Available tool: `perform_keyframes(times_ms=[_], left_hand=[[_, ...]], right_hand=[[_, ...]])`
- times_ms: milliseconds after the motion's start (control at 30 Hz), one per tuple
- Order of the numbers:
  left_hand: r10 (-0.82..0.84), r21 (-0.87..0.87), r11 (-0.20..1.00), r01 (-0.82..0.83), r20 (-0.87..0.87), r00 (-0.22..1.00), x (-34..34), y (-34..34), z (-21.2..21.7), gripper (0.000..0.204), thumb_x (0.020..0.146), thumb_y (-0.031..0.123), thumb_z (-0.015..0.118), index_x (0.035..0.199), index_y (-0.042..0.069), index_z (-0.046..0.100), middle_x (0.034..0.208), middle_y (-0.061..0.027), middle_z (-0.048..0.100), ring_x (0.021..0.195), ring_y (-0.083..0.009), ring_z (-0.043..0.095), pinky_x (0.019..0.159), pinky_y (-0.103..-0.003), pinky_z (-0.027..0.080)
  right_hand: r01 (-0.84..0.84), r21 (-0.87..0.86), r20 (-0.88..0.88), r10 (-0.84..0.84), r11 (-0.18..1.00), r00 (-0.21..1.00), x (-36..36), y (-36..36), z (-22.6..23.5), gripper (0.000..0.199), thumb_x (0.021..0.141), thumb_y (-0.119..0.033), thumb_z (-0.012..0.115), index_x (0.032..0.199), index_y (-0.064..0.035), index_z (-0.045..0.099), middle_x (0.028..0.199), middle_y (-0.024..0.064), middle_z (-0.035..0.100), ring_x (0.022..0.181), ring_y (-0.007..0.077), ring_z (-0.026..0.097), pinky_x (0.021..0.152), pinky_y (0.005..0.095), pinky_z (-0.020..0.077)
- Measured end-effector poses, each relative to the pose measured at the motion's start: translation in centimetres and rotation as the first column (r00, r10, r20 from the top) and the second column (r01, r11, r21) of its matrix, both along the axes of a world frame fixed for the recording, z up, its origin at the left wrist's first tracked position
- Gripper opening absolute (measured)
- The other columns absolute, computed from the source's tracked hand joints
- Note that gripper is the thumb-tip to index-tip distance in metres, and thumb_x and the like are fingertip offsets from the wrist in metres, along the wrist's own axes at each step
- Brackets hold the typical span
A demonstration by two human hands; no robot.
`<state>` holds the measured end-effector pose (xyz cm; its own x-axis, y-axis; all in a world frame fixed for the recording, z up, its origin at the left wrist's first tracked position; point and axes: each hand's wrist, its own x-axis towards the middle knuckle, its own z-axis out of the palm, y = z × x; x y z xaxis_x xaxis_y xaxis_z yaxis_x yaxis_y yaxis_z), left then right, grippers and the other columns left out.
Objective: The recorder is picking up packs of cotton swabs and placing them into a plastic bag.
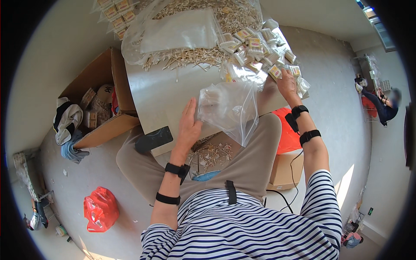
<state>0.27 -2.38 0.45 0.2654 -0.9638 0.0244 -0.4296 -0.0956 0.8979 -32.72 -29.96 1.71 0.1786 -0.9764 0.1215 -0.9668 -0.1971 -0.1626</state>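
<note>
A clear zip bag [236,108] lies at the table's near edge, with a small pack of cotton swabs [211,102] inside its left end. Flat and with its fingers stretched out, my left hand [189,130] rests just left of that bag and grips nothing. My right hand [287,86] is at the table's right side, its fingers bent round a small pack of cotton swabs [275,72] at the edge of a pile; the fingertips are partly hidden. More clear packs of cotton swabs [255,46] with yellow and pink labels are heaped just beyond it.
Loose cotton swabs [186,58] spill from a large clear bag [180,32] at the table's far side. An open cardboard box [123,82] stands left, and a dark flat block [154,138] lies at the near-left corner. Red bags [100,209] are on the floor and by my right knee.
</note>
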Motion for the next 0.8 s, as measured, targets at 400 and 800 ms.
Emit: perform_keyframes(times_ms=[400,800], left_hand=[[0.090,0.065,0.994,-0.087,-0.050,0.995,-0.7,3.4,4.7,0.062,0.075,0.001,0.061,0.136,0.000,0.053,0.140,-0.0175,0.054,0.132,-0.0277,0.050,0.112,-0.036,0.036],[0.092,0.042,0.995,-0.089,-0.068,0.993,-2.8,4.3,7.0,0.048,0.077,0.001,0.064,0.125,-0.003,0.059,0.130,-0.0180,0.060,0.121,-0.0283,0.057,0.105,-0.036,0.042]], right_hand=[[0.106,0.342,0.503,-0.277,0.934,0.819,-0.9,0.9,-0.2,0.028,0.069,-0.013,0.079,0.091,-0.0004,0.066,0.083,0.0093,0.065,0.082,0.0244,0.065,0.080,0.0358,0.0513],[0.093,0.206,0.714,-0.215,0.974,0.666,-1.7,7.6,-3.3,0.029,0.070,-0.010,0.079,0.091,-0.0045,0.060,0.084,0.0046,0.064,0.079,0.0174,0.060,0.075,0.0327,0.0487]])
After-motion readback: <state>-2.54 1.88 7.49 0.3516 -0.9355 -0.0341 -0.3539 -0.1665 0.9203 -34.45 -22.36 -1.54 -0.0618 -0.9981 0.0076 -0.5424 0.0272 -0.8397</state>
